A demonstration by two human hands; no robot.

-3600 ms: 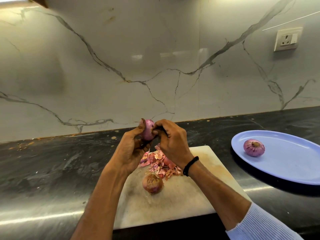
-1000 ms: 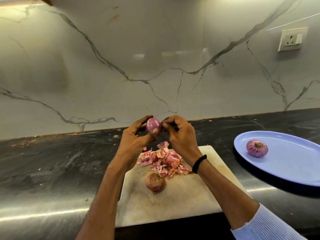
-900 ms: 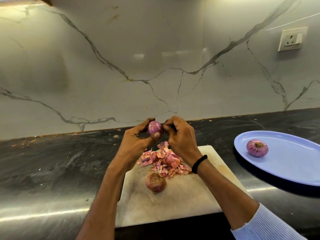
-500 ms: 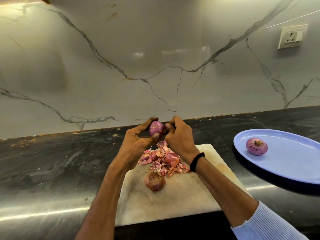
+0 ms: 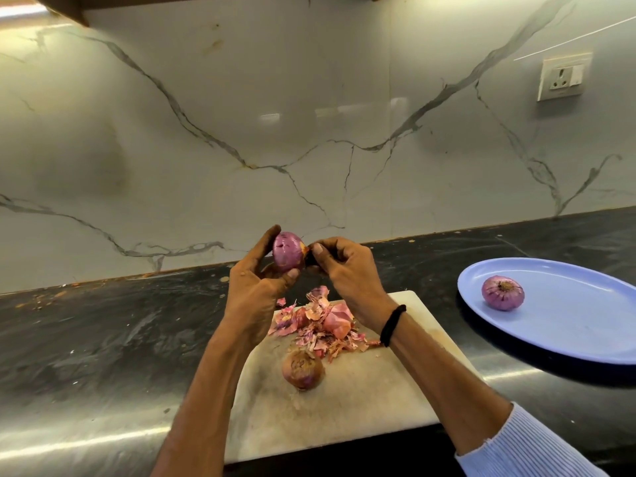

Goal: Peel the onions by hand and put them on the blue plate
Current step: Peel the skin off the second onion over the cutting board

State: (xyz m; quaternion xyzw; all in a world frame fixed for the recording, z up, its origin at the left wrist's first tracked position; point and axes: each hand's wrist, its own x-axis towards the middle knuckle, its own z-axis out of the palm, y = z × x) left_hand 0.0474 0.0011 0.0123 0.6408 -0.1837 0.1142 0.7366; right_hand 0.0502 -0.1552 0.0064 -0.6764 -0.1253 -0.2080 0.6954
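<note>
We hold the glossy purple round onion [image 5: 288, 252] above the pale stone cutting board [image 5: 344, 407] so skins drop there, our left hand [image 5: 256, 297] curled round it for steadiness, our right hand [image 5: 347, 270] pinching its three-o'clock end to strip skin, the oval blue plastic plate [image 5: 585, 339] waiting at three o'clock.

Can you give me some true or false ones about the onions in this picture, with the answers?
1. A peeled onion lies on the blue plate. True.
2. The left hand holds a purple onion in the air. True.
3. The board has no onion on it. False: a brown onion sits on the board by the peels.
4. The right hand holds a knife. False: it pinches the purple onion's end; no knife shows.
</note>
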